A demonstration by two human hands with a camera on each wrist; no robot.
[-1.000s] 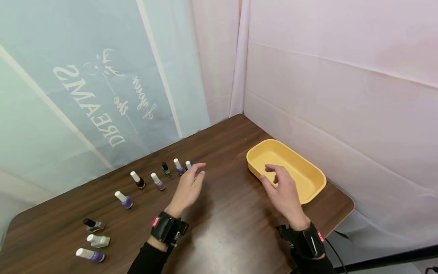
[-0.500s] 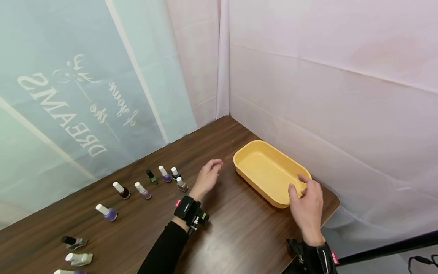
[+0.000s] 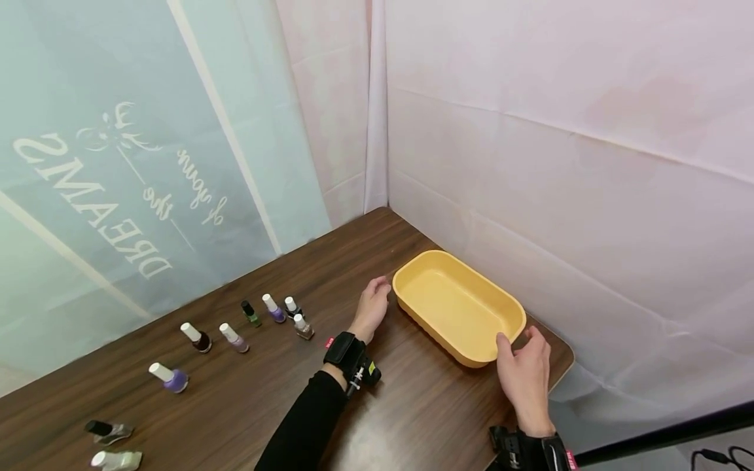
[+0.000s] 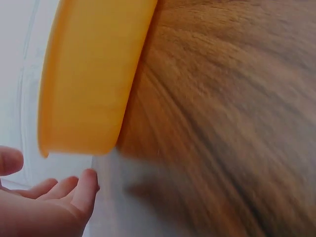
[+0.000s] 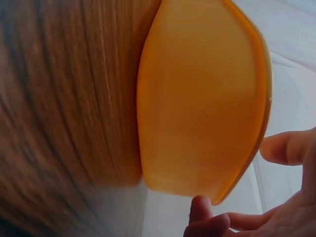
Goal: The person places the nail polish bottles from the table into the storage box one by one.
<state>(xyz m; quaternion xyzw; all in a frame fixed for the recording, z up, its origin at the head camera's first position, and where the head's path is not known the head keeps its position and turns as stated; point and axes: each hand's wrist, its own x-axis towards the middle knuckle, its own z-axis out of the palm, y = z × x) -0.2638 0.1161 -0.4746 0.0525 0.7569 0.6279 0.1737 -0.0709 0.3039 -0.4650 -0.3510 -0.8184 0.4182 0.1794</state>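
Right hand (image 3: pixel 525 376) and left hand (image 3: pixel 372 306) flank yellow tray (image 3: pixel 456 304).
Fingers loosely curved, gripping nothing; right-thumb contact with the rim cannot be confirmed. Tray sits upright near the tabletop corner; presumably light, stiff, smooth plastic: hold by opposite end rims. Support: dark wood-grain tabletop (image 3: pixel 406 405). Beyond: pale fabric wall (image 3: pixel 530 157).

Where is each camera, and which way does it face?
Head: worn on the head, facing forward and down at the yellow tray; left hand and right hand show.
Left wrist: on that wrist, facing the tray's wall; left hand partly shows.
Right wrist: on that wrist, facing the tray's wall; right hand partly shows.
Both wrist views share the tray and wooden tabletop.
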